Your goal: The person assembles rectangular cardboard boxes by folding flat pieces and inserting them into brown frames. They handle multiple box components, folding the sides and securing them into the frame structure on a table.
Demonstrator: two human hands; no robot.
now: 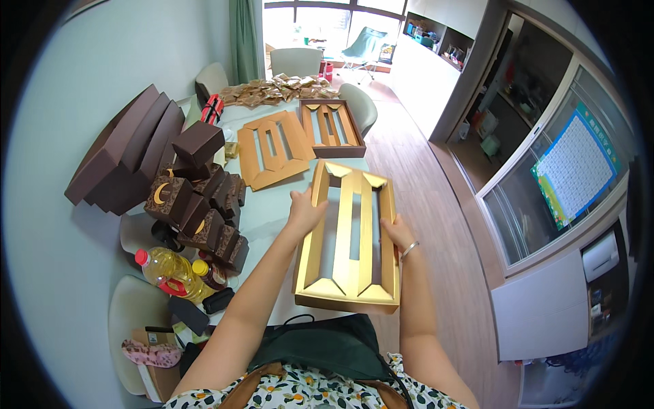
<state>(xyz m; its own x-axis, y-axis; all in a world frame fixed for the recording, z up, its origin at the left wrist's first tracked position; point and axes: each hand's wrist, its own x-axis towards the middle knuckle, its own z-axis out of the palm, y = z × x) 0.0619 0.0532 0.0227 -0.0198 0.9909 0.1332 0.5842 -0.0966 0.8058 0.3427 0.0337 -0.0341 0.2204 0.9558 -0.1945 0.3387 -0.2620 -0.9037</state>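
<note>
Between my two hands is a gold cardboard box insert, a folded frame with long slots running down it. My left hand grips its left side near the far end, thumb up. On the opposite edge, my right hand has its fingers closed round the side; a bracelet is on that wrist. Beyond, a flat tan cardboard insert lies on the white table. Beside it, a dark brown box tray has a similar slotted insert inside.
Small dark brown boxes are piled along the table's left, with large brown box lids behind. An oil bottle and a yellow-capped bottle stand near left. Many small packets cover the far end. Chairs surround the table.
</note>
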